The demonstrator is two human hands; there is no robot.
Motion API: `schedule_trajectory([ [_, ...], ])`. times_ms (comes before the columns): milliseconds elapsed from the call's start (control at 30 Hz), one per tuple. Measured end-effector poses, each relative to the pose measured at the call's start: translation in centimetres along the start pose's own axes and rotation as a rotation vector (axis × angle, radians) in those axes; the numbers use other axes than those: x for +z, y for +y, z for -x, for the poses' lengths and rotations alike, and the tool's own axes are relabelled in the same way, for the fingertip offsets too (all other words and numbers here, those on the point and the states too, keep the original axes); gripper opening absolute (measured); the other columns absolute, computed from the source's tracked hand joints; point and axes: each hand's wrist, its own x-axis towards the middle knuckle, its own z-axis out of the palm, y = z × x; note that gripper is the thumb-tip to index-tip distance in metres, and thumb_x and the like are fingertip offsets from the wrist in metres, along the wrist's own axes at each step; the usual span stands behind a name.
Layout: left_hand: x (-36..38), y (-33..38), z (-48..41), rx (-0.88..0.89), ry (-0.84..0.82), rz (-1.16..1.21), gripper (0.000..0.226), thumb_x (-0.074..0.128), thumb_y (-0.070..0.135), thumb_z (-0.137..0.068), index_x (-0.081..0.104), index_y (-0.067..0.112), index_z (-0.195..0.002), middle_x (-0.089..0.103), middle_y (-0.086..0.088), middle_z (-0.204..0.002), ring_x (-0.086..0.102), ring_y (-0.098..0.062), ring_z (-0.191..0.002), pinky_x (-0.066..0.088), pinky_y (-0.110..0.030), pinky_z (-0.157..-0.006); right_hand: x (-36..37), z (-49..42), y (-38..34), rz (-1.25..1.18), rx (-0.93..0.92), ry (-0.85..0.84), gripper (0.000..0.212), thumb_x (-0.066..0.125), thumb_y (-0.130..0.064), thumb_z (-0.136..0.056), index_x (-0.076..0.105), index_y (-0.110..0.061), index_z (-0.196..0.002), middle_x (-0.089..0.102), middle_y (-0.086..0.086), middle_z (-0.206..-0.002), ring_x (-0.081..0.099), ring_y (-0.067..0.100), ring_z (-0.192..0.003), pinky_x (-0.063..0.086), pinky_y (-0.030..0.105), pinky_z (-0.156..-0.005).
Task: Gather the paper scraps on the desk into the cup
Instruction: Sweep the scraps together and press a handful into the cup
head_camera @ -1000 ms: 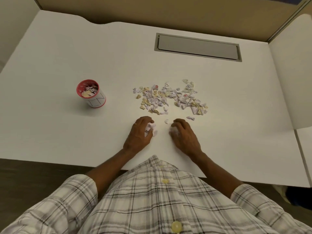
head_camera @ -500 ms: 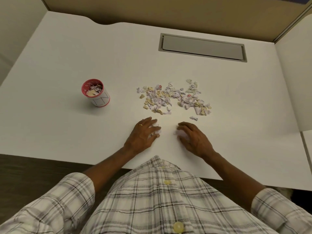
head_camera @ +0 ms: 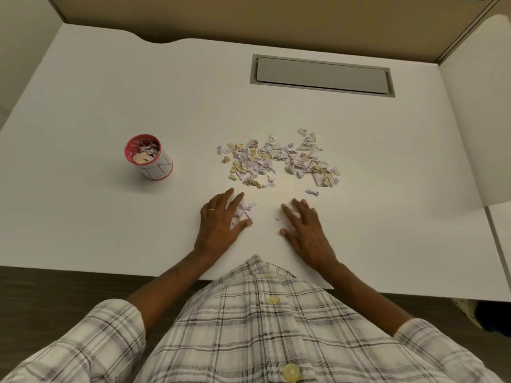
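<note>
Both hands are lying spread flat on the white desk (head_camera: 110, 92): left hand (head_camera: 221, 219) and right hand (head_camera: 304, 230) covering small scraps (head_camera: 246, 210). Raking them together before lifting to the red-rimmed cup (head_camera: 149, 156) should prevent spills; the main pile (head_camera: 276, 161) is waiting beyond.

White desk (head_camera: 110, 100) with grey hatch (head_camera: 322, 76), tan partition (head_camera: 249, 17), dark floor (head_camera: 55, 288).

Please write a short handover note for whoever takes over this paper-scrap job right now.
Left hand: flat on the desk, fingers spread over a few white scraps, not gripping.
Right hand: also flat and open, a few scraps under its fingers.
Cup: upright, left of the hands, partly filled with scraps.
Main scrap pile: still on the desk beyond the hands.
Left to do: gather the pile and loose scraps into the cup.
</note>
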Motion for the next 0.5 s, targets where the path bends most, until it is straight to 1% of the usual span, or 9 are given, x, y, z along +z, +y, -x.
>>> schedule_trajectory([
  [67, -0.4, -0.2, -0.3, -0.012, -0.019, -0.036, 0.081, 0.043, 0.077, -0.084, 0.027, 0.036, -0.151, 0.037, 0.004, -0.152, 0.038, -0.020, -0.133, 0.037, -0.037, -0.104, 0.3, -0.4, -0.7, -0.017, -0.127, 0.017, 0.045, 0.042, -0.035, -0.108, 0.041, -0.024, -0.152, 0.032, 0.012, -0.161, 0.022, 0.030, -0.154, 0.028, 0.053, -0.122],
  [100, -0.7, -0.3, -0.4, -0.020, -0.030, -0.027, 0.084, 0.045, 0.079, -0.081, 0.027, 0.036, -0.151, 0.039, 0.003, -0.150, 0.039, -0.020, -0.131, 0.039, -0.038, -0.102, 0.3, -0.5, -0.8, -0.020, -0.176, 0.038, 0.040, 0.045, -0.029, -0.108, 0.048, -0.020, -0.147, 0.039, 0.013, -0.157, 0.030, 0.031, -0.151, 0.033, 0.052, -0.119],
  [167, -1.3, -0.7, -0.8, -0.024, -0.044, 0.014, 0.089, 0.051, 0.079, -0.076, 0.031, 0.035, -0.150, 0.041, 0.002, -0.148, 0.039, -0.021, -0.130, 0.040, -0.038, -0.100, 0.0, -0.6, -0.7, -0.030, -0.200, 0.059, 0.037, 0.050, -0.029, -0.106, 0.056, -0.017, -0.141, 0.042, 0.012, -0.155, 0.040, 0.029, -0.145, 0.042, 0.049, -0.114],
  [200, -1.6, -0.9, -0.9, -0.015, -0.048, 0.043, 0.089, 0.054, 0.078, -0.075, 0.033, 0.033, -0.149, 0.042, 0.002, -0.147, 0.039, -0.021, -0.130, 0.041, -0.039, -0.101, -0.5, -0.7, -0.6, -0.044, -0.180, 0.048, 0.039, 0.052, -0.035, -0.105, 0.056, -0.019, -0.141, 0.037, 0.009, -0.159, 0.040, 0.026, -0.145, 0.044, 0.046, -0.114],
  [267, -2.3, -1.4, -1.2, 0.022, -0.061, 0.113, 0.088, 0.060, 0.074, -0.074, 0.038, 0.031, -0.147, 0.044, 0.002, -0.146, 0.040, -0.021, -0.131, 0.041, -0.039, -0.102, -1.9, -0.9, -0.2, -0.086, -0.134, 0.008, 0.051, 0.052, -0.051, -0.101, 0.048, -0.027, -0.147, 0.022, -0.001, -0.167, 0.038, 0.020, -0.146, 0.042, 0.035, -0.115],
  [333, -3.1, -2.2, -1.5, 0.077, -0.106, 0.184, 0.085, 0.065, 0.068, -0.075, 0.040, 0.031, -0.147, 0.043, 0.003, -0.147, 0.040, -0.019, -0.132, 0.042, -0.040, -0.105, -3.6, -1.0, 0.4, -0.143, -0.132, -0.049, 0.061, 0.051, -0.058, -0.100, 0.034, -0.034, -0.154, 0.013, -0.011, -0.168, 0.037, 0.016, -0.146, 0.042, 0.033, -0.113],
  [400, -3.8, -3.1, -1.7, 0.146, -0.167, 0.248, 0.082, 0.070, 0.059, -0.077, 0.038, 0.032, -0.147, 0.041, 0.004, -0.148, 0.039, -0.016, -0.132, 0.044, -0.040, -0.106, -5.2, -0.9, 1.4, -0.165, -0.174, -0.147, 0.068, 0.051, -0.057, -0.100, 0.020, -0.039, -0.158, 0.008, -0.015, -0.168, 0.031, 0.015, -0.150, 0.041, 0.035, -0.114],
  [467, -4.2, -3.8, -1.9, 0.220, -0.214, 0.251, 0.079, 0.074, 0.048, -0.080, 0.037, 0.033, -0.148, 0.039, 0.005, -0.149, 0.038, -0.015, -0.134, 0.044, -0.037, -0.107, -6.3, -0.6, 2.5, -0.116, -0.246, -0.263, 0.076, 0.056, -0.047, -0.099, 0.012, -0.037, -0.160, 0.001, -0.013, -0.169, 0.022, 0.015, -0.154, 0.035, 0.034, -0.118],
  [500, -4.3, -4.1, -2.1, 0.256, -0.230, 0.229, 0.078, 0.075, 0.044, -0.081, 0.037, 0.034, -0.148, 0.038, 0.006, -0.150, 0.037, -0.014, -0.135, 0.042, -0.034, -0.108, -6.7, -0.6, 2.8, -0.075, -0.289, -0.304, 0.079, 0.060, -0.040, -0.098, 0.011, -0.034, -0.161, -0.001, -0.009, -0.170, 0.017, 0.017, -0.155, 0.031, 0.034, -0.120],
])
